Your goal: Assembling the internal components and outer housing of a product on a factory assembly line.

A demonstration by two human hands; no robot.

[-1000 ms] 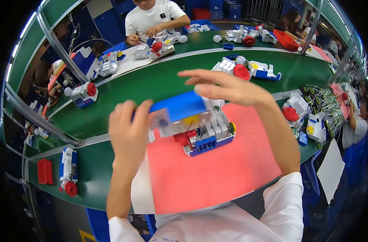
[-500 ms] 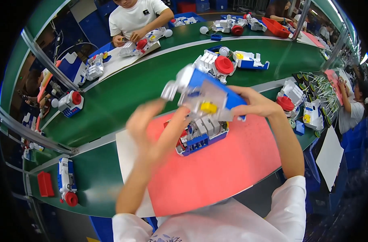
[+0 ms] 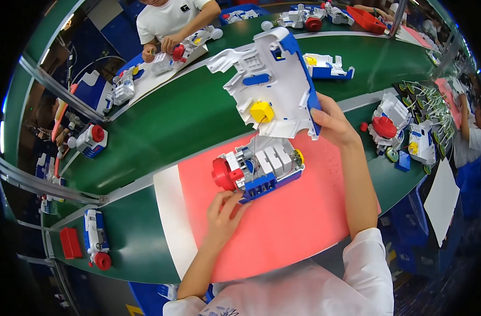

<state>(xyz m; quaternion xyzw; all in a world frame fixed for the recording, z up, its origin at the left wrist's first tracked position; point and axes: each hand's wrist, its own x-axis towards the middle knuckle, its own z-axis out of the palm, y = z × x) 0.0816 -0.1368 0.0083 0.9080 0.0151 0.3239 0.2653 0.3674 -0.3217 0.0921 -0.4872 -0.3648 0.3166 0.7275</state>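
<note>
My right hand (image 3: 332, 124) is closed on the right edge of a white and blue plastic toy shell (image 3: 285, 87), raised with its inner side showing. A yellow block (image 3: 262, 111) sits inside the shell, and a thin dark wire runs down from it. Below lies the toy's lower half (image 3: 266, 167), with white compartments, a blue side and visible wiring. A red round part (image 3: 223, 174) is at its left end. My left hand (image 3: 223, 213) has bent fingers at the lower half's near left corner, fingertips seemingly gripping it.
The lower half rests on a pink sheet (image 3: 298, 226) over a green bench (image 3: 140, 231). At left are a red bin (image 3: 71, 243) and another toy (image 3: 95, 237). More toy parts (image 3: 390, 126) and wires lie right. Across the green belt (image 3: 182, 110), a person handles another toy.
My right hand has lifted the shell and tilted its inner side into view. My left hand has dropped from beside the shell to the lower half's near left corner.
</note>
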